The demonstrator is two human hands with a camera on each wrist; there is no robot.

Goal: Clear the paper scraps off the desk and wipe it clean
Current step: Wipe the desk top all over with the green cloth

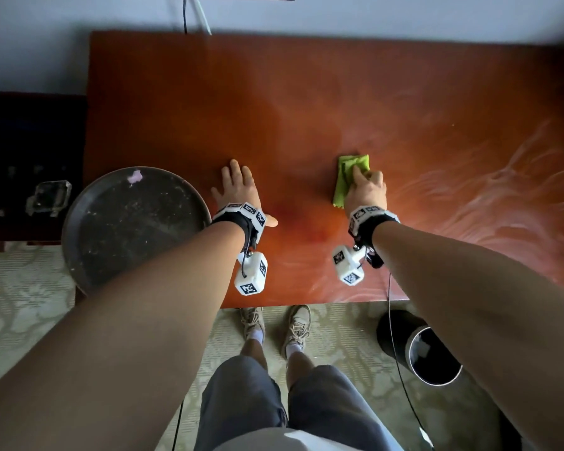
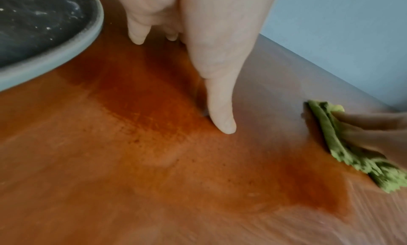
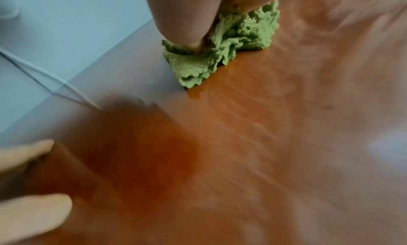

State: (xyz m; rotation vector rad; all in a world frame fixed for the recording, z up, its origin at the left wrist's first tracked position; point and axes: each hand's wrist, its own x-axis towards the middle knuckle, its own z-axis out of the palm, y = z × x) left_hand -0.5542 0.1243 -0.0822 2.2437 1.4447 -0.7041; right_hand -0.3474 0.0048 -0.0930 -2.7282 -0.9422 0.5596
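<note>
Patterned carpet; streaked reddish desk; pale wall.

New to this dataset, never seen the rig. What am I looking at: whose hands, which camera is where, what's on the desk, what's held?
No robot: a person with a camera on the head and one strapped to each wrist, with white marker cubes. The big picture is the head view, looking down; the other two look along each hand. The left hand lies flat, fingers straight, on the reddish wooden desk, holding nothing. The right hand presses a folded green cloth onto the desk; streaks show to its right. A dark round tray overhangs the desk's left edge, with a pink scrap inside. A black bin stands on the floor.
</note>
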